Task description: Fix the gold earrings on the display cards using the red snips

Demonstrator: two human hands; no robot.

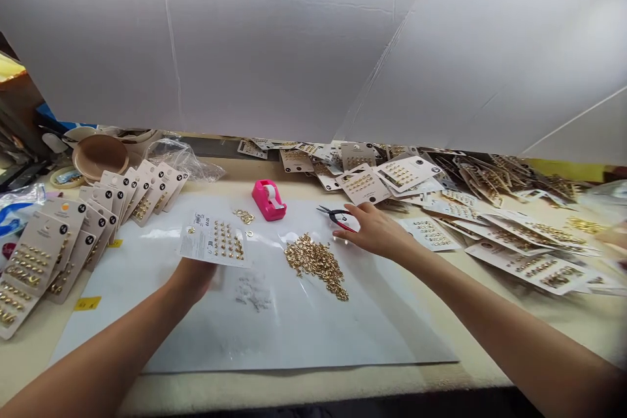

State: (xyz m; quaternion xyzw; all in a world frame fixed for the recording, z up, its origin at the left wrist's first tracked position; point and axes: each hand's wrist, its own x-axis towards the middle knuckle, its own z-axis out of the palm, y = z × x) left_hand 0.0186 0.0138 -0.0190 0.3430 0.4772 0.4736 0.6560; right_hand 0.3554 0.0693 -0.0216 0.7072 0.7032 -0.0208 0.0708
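My left hand [196, 274] holds up an earring card [198, 245] from below, its fingers mostly hidden under it. Rows of small gold pieces and printing show on the card's upper face. Over on the mat, my right hand [372, 228] has its fingers closed at the red handle of a pair of pliers [337, 214], whose dark jaws point left. A heap of tiny gold earring backs [316, 262] lies between the hands. Closer to me is a patch of small clear pieces [253, 292]. Several gold rings [243, 215] rest behind the held card.
A pink tape dispenser [268, 201] stands at the mat's back. Filled earring cards [105, 206] lean in rows at left; many more cards [529, 258] pile up at right and back. A brown bowl [100, 157] and plastic bag [189, 160] sit far left. White board [294, 39] walls the back.
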